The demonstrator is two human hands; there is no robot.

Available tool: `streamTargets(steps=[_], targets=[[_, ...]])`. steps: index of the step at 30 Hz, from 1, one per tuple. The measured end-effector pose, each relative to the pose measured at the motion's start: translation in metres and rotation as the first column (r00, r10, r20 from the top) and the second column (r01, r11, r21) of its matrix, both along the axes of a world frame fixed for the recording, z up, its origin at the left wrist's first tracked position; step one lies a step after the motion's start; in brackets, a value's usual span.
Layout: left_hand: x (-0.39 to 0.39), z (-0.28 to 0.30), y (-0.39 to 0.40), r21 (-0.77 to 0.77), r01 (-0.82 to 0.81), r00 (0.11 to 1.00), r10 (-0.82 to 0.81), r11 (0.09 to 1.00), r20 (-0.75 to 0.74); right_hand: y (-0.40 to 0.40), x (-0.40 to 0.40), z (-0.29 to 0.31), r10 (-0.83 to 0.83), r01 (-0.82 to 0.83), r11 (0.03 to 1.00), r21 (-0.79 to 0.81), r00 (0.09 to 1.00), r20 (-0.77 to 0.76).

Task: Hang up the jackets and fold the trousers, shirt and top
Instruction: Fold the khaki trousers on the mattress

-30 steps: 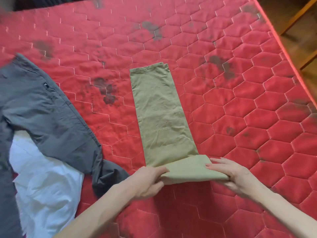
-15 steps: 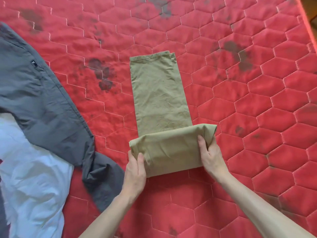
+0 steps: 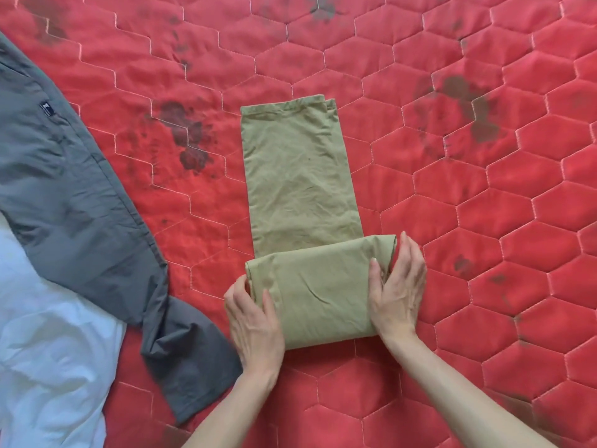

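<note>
1. Gripping the near folded end of the olive trousers [image 3: 300,176], both hands sit at its two sides: the left hand [image 3: 255,321] holds the left edge with the thumb on top of the fabric, and the right hand [image 3: 395,286] holds the right edge, thumb on top and fingers [image 3: 410,253] reaching up along the side of the fold.
2. Each grip is closed on cloth; neither hand is free.
3. That near end is turned over onto the rest of the trousers, making a wider band across the strip.
4. Beyond the band, the trousers run away from the person as a narrow, flat, creased strip, its far end showing layered hems.
5. They lie on a red quilted bed cover [image 3: 484,205] stitched in hexagons and marked with dark stains.
6. Well to the left, a grey garment [image 3: 80,205] is spread out, its lower end near the left forearm.
7. A white garment [image 3: 48,350] lies partly under it at the left edge.
</note>
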State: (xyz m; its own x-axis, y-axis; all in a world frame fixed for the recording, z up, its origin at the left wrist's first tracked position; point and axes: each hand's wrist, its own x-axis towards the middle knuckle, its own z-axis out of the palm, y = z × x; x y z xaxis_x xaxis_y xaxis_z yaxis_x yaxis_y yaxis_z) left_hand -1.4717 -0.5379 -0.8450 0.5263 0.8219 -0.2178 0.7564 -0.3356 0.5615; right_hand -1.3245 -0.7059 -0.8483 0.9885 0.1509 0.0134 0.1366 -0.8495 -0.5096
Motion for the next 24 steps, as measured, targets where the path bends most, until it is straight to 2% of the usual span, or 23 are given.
streamTargets(steps=[1, 3, 5, 7, 10, 13, 14, 15, 17, 19, 20, 22, 24], targets=[[0.000, 0.000, -0.001, 0.078, 0.060, 0.998, -0.062, 0.995, 0.019, -0.002, 0.002, -0.001, 0.133, -0.132, 0.991, -0.018, 0.990, 0.054], [-0.002, -0.006, -0.001, 0.220, 0.332, 0.942, -0.336, 0.917, -0.016, -0.006, 0.002, -0.005, 0.379, -0.378, 0.925, -0.031, 0.924, 0.058], [0.000, -0.013, 0.001, 0.252, 0.550, 0.831, -0.553, 0.796, -0.065, -0.006, 0.003, -0.011, 0.465, -0.464, 0.885, -0.043, 0.886, -0.009], [0.005, -0.020, 0.003, 0.239, 0.622, 0.781, -0.614, 0.746, -0.116, -0.004, 0.007, -0.016, 0.471, -0.472, 0.880, -0.058, 0.882, -0.030], [0.011, -0.023, 0.005, 0.245, 0.638, 0.769, -0.615, 0.730, -0.172, -0.002, 0.012, -0.021, 0.491, -0.492, 0.866, -0.089, 0.871, -0.029], [0.010, -0.021, 0.007, 0.244, 0.655, 0.755, -0.630, 0.715, -0.180, -0.004, 0.010, -0.018, 0.516, -0.512, 0.844, -0.157, 0.856, -0.016], [0.007, -0.022, 0.010, 0.239, 0.693, 0.719, -0.675, 0.680, -0.166, -0.006, 0.008, -0.018, 0.558, -0.550, 0.817, -0.171, 0.830, -0.005], [0.002, -0.022, 0.014, 0.233, 0.758, 0.647, -0.747, 0.609, -0.150, -0.009, 0.007, -0.016, 0.617, -0.606, 0.774, -0.184, 0.787, 0.002], [-0.010, -0.023, 0.027, 0.249, 0.889, 0.430, -0.888, 0.384, -0.164, -0.017, 0.005, -0.013, 0.721, -0.710, 0.674, -0.205, 0.692, -0.027], [-0.018, -0.019, 0.044, 0.251, 0.952, 0.238, -0.941, 0.177, -0.239, -0.028, 0.005, -0.008, 0.775, -0.772, 0.597, -0.219, 0.625, -0.092], [-0.020, -0.016, 0.051, 0.237, 0.966, 0.170, -0.942, 0.101, -0.289, -0.033, 0.005, -0.005, 0.796, -0.797, 0.557, -0.233, 0.592, -0.121], [-0.021, -0.011, 0.056, 0.197, 0.980, 0.108, -0.916, 0.032, -0.387, -0.045, 0.007, 0.002, 0.839, -0.844, 0.466, -0.265, 0.517, -0.171], [-0.019, 0.000, 0.040, 0.165, 0.984, 0.136, -0.874, 0.064, -0.467, -0.053, 0.009, 0.009, 0.868, -0.874, 0.373, -0.310, 0.447, -0.217]])
